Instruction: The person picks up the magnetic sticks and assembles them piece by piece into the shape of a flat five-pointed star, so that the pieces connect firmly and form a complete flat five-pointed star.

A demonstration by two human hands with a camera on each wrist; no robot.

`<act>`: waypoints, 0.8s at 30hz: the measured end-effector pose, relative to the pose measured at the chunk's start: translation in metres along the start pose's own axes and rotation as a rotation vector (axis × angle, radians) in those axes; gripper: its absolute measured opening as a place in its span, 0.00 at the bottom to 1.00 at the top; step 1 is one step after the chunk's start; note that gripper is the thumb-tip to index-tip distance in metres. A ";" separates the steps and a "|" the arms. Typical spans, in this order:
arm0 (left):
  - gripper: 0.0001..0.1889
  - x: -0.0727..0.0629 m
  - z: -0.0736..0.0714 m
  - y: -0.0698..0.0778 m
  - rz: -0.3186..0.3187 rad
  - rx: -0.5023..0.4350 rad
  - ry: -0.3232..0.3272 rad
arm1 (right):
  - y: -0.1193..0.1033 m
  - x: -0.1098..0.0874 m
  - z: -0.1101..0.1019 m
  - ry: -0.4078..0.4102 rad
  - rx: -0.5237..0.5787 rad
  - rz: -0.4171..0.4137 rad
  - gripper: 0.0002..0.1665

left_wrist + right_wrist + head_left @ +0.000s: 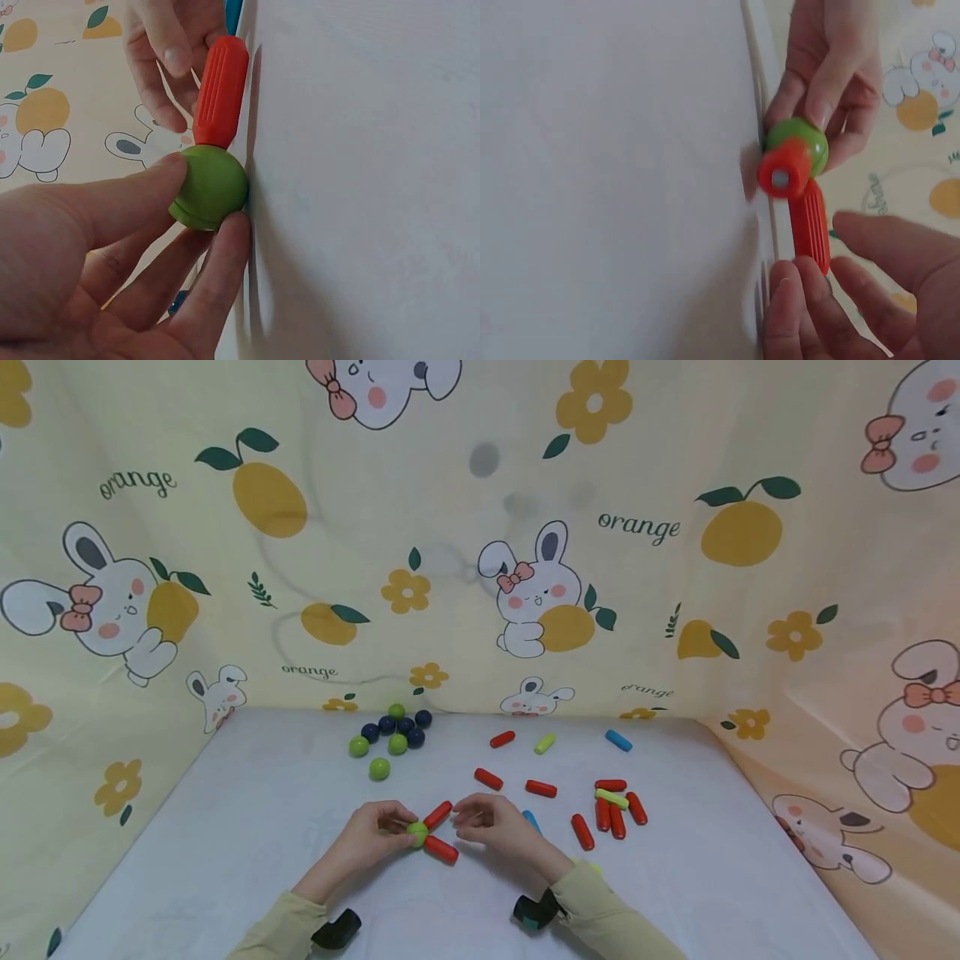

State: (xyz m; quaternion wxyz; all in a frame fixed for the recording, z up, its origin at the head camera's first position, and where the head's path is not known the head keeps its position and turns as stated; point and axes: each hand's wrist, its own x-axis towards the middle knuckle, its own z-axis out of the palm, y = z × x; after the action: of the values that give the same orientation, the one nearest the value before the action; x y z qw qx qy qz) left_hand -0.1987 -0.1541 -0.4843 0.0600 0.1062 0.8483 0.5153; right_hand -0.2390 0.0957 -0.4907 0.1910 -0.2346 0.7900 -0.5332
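My left hand (371, 835) pinches a green ball (214, 187) between thumb and fingers, low over the white table. Two red magnetic rods (441, 850) stick out from that ball toward the right, spread in a V. In the right wrist view, one red rod points its grey metal end (780, 178) at the camera, while the other, a ridged rod (810, 225), reaches toward my right fingertips. My right hand (498, 831) has loosely bent fingers right at the tip of the farther rod, its thumb standing apart from it.
Dark blue balls (406, 726) and several green balls (379, 768) lie at the back left. Loose red rods (582, 832), yellow-green rods (545, 743) and blue rods (618, 740) are scattered to the right, some heaped together. A printed cloth (435, 527) hangs around the table.
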 end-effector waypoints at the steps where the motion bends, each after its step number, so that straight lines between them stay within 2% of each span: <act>1: 0.11 0.000 0.000 0.000 0.004 -0.002 0.001 | -0.001 -0.002 0.002 -0.013 -0.004 0.003 0.19; 6: 0.12 -0.001 0.000 -0.001 0.018 0.000 0.005 | -0.003 -0.006 0.010 -0.033 -0.068 -0.008 0.17; 12: 0.14 -0.002 0.002 -0.002 -0.028 -0.017 -0.003 | -0.001 -0.007 0.014 -0.021 -0.131 -0.038 0.15; 19: 0.31 -0.005 0.005 0.001 -0.082 -0.044 -0.027 | -0.002 -0.007 0.011 0.000 -0.128 -0.031 0.15; 24: 0.39 -0.006 0.009 0.001 -0.078 -0.047 -0.059 | 0.000 -0.004 0.007 0.031 -0.134 -0.024 0.14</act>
State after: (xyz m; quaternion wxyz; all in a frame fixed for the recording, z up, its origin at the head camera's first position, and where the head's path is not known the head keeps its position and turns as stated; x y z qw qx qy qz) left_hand -0.1906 -0.1478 -0.4878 0.1074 0.0868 0.8372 0.5291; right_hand -0.2318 0.0929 -0.4933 0.1560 -0.2482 0.8240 -0.4848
